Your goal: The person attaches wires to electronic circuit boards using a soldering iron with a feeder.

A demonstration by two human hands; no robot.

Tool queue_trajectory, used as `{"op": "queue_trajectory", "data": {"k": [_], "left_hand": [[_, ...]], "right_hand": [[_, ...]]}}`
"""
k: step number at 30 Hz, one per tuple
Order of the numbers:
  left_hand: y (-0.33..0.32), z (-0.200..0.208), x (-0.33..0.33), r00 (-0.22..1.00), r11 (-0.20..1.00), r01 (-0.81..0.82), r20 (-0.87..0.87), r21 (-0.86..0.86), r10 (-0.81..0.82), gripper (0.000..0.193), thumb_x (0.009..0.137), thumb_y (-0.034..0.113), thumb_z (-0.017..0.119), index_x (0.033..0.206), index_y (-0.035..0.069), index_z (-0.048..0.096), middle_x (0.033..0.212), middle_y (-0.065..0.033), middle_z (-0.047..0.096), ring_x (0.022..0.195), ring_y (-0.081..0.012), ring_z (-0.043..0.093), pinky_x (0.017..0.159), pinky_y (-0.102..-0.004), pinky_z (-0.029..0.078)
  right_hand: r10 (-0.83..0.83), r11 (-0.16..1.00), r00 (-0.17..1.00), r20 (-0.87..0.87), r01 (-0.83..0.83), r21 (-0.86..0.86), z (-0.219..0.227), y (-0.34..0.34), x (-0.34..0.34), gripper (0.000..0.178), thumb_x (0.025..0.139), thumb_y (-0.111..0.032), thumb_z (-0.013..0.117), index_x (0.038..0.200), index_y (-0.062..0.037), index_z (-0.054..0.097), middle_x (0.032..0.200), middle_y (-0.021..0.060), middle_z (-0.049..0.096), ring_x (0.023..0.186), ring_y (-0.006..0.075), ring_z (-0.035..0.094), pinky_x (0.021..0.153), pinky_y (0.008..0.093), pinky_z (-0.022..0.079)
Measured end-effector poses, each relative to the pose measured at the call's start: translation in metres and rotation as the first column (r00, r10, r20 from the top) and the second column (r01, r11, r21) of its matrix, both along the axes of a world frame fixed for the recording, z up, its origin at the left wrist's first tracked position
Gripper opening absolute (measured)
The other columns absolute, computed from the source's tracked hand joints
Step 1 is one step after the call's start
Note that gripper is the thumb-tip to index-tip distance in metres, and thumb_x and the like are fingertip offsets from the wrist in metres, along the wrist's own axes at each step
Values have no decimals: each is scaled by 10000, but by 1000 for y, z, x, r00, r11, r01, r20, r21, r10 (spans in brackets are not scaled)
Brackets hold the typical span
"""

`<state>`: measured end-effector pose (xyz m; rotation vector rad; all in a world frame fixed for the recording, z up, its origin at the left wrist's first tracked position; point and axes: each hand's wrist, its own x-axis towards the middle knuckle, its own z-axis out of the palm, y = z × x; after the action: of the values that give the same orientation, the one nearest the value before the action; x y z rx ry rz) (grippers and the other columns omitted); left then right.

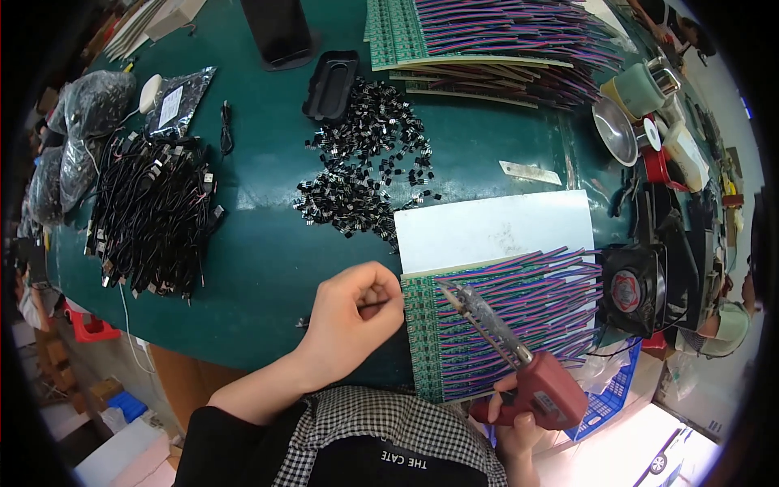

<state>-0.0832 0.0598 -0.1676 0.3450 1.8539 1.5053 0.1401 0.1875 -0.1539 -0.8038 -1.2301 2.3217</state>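
My left hand (pixel 347 323) is closed in a pinch at the left edge of a green circuit board panel (pixel 423 345). Whatever its fingertips hold is too small or hidden to make out. In my right hand (pixel 519 432) is a red soldering gun (pixel 552 394), gripped by its handle. Its tip slants up and left over the panel's upper left part, near the rows of small components. Purple, blue and green wires (pixel 519 325) run from the panel to the right. Under the panel lies a white sheet (pixel 495 231), its far part showing.
Beyond the sheet are heaps of small black connectors (pixel 357 195) and a black tray (pixel 331 85). A pile of black cables (pixel 154 215) lies left. Further wired panels (pixel 487 40) are stacked at the back. A blade (pixel 530 172), a metal bowl (pixel 614 130) and a fan (pixel 633 290) stand right.
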Motion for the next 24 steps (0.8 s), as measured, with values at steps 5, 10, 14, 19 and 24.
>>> {"op": "queue_trajectory", "data": {"k": [5, 10, 14, 19, 24], "left_hand": [[-3, 24, 24, 879, 953, 228, 379, 202, -290, 57, 816, -6, 594, 827, 9, 540, 726, 23, 517, 631, -5, 460, 552, -166, 379], [5, 27, 40, 805, 894, 371, 392, 253, -445, 61, 820, 4, 601, 830, 5, 541, 730, 20, 517, 634, -6, 466, 542, -175, 388], [3, 23, 52, 816, 875, 390, 332, 287, -473, 58, 828, 12, 600, 833, 4, 543, 722, 16, 522, 648, -14, 481, 553, -180, 402], [0, 21, 55, 800, 870, 371, 364, 325, -477, 56, 833, 16, 597, 837, -1, 544, 719, 15, 527, 669, -21, 499, 574, -186, 418], [-2, 28, 59, 856, 894, 346, 295, 285, -425, 54, 825, 23, 605, 852, 4, 564, 726, -1, 531, 658, -44, 516, 572, -203, 433]], "right_hand": [[89, 991, 993, 80, -97, 94, 11, 2, -15, 537, 744, -28, 708, 1197, 29, 425, 1000, 112, 554, 772, 179, 586, 712, 307, 518], [174, 920, 950, 260, -251, 300, 13, -5, -29, 552, 751, 61, 674, 1221, 13, 388, 1037, 92, 532, 864, 174, 604, 738, 288, 511], [246, 833, 940, 236, -329, 445, 8, -9, -23, 687, 779, 67, 642, 1330, -5, 239, 1031, 105, 526, 871, 175, 615, 745, 291, 511], [156, 895, 946, 282, -257, 366, 8, -16, -19, 795, 780, 81, 629, 1395, -19, 137, 1016, 111, 517, 832, 174, 617, 748, 300, 508], [149, 922, 954, 261, -229, 312, 13, -16, -22, 894, 769, 116, 604, 1418, -48, 11, 1018, 109, 509, 806, 164, 601, 755, 305, 494]]}}
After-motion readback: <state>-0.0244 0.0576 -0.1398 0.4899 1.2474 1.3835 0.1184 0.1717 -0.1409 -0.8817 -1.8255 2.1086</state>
